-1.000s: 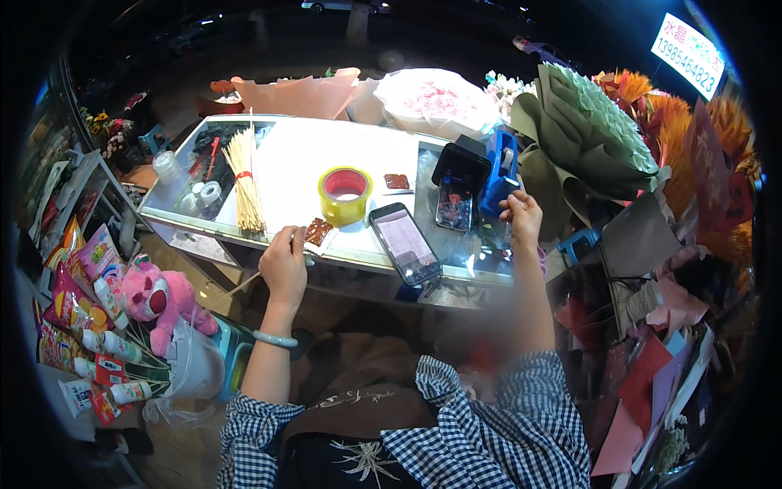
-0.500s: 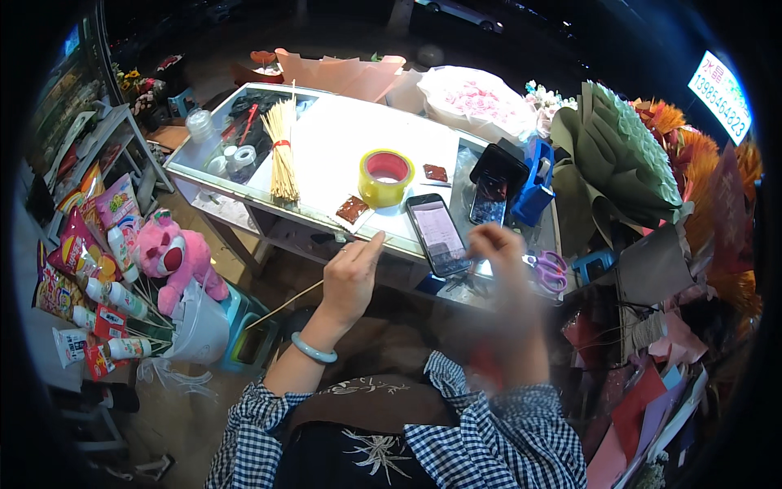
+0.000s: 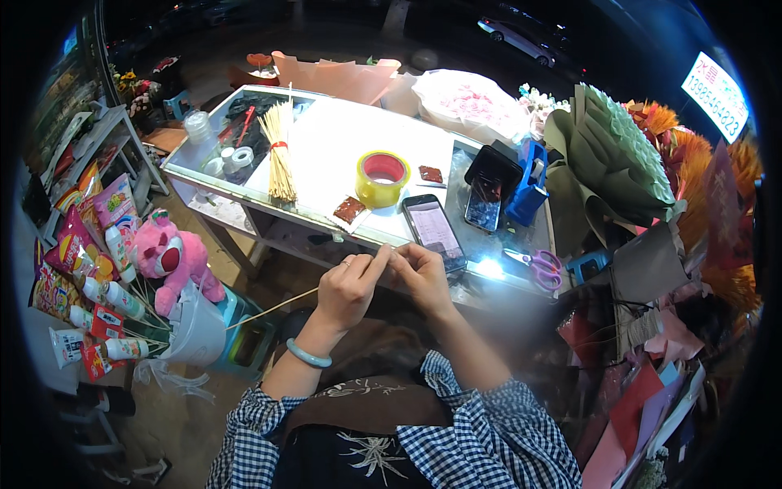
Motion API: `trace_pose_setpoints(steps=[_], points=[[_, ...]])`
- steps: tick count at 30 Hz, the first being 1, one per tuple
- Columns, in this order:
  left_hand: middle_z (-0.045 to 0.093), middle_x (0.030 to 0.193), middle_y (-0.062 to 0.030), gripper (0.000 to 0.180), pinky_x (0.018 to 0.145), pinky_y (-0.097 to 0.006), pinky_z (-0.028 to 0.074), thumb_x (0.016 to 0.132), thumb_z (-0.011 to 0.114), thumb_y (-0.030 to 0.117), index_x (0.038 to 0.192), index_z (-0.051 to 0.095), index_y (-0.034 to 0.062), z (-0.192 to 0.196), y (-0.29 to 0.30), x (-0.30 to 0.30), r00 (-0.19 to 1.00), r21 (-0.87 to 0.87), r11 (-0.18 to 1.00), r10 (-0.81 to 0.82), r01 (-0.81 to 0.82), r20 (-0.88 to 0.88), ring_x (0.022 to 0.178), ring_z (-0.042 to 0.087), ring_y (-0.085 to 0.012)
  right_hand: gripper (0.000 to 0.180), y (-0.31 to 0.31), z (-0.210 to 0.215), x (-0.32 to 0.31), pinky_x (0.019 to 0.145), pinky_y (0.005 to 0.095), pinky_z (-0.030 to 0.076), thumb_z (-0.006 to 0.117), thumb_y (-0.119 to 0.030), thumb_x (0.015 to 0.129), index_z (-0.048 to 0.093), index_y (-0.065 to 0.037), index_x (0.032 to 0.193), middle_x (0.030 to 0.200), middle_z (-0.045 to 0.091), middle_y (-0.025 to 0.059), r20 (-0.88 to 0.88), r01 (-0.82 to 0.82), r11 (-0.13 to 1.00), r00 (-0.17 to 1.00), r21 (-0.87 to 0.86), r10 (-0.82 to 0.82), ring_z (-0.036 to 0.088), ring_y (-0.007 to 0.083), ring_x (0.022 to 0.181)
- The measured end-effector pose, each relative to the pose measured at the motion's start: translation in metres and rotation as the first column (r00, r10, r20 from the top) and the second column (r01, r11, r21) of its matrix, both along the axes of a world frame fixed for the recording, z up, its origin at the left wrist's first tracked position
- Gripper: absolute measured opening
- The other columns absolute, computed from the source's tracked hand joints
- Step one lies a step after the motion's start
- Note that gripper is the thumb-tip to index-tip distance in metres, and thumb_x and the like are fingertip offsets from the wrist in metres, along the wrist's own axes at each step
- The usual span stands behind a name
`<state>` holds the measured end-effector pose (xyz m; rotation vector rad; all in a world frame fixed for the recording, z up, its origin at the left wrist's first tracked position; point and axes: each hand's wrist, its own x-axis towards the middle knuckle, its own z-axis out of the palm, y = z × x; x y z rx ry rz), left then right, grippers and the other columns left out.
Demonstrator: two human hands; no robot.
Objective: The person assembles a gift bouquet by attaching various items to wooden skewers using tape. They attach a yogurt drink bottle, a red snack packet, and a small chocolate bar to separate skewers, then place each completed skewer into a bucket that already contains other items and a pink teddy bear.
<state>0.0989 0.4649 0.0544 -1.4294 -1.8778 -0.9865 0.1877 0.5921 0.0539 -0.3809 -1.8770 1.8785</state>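
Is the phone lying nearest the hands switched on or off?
On. The phone lies flat on the table with its screen lit pale, just beyond the left hand and right hand, which pinch a thin stick.

I'm seeing a thin pale wooden skewer [image 3: 273, 308] pinched in my left hand [image 3: 349, 287], a glossy yellow plastic tape roll [image 3: 381, 178], a glass-smooth phone [image 3: 434, 231] screen, and a fuzzy pink plush toy [image 3: 175, 259].
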Motion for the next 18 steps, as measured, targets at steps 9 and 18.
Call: trace_pose_setpoints(steps=[9,18], points=[[0.059,0.065,-0.0031,0.016,0.048,-0.023,0.039,0.092,0.055,0.013,0.091,0.064,0.0002,0.004,-0.013,-0.005,0.506,0.218,0.936,-0.334,0.275,0.795,0.053,0.05,-0.0065,0.027,-0.001,0.015,0.001,0.056,0.0197,0.046,0.058,-0.012,0.091,0.061,0.002,0.114,0.071,0.06,0.0013,-0.004,-0.124,0.988,0.992,0.096,0.125,0.055,0.0049,0.063],[0.061,0.071,-0.0002,0.016,0.053,-0.017,0.041,0.089,0.061,0.012,0.097,0.06,-0.002,-0.007,-0.016,-0.014,0.11,0.4,0.859,-0.453,0.32,0.884,0.058,0.051,-0.0017,0.019,-0.006,0.019,0.001,0.046,0.0179,0.044,0.056,-0.012,0.092,0.065,0.001,0.103,0.071,0.061,0.0025,0.035,-0.125,0.99,0.992,0.059,0.123,0.054,0.0049,0.053]])
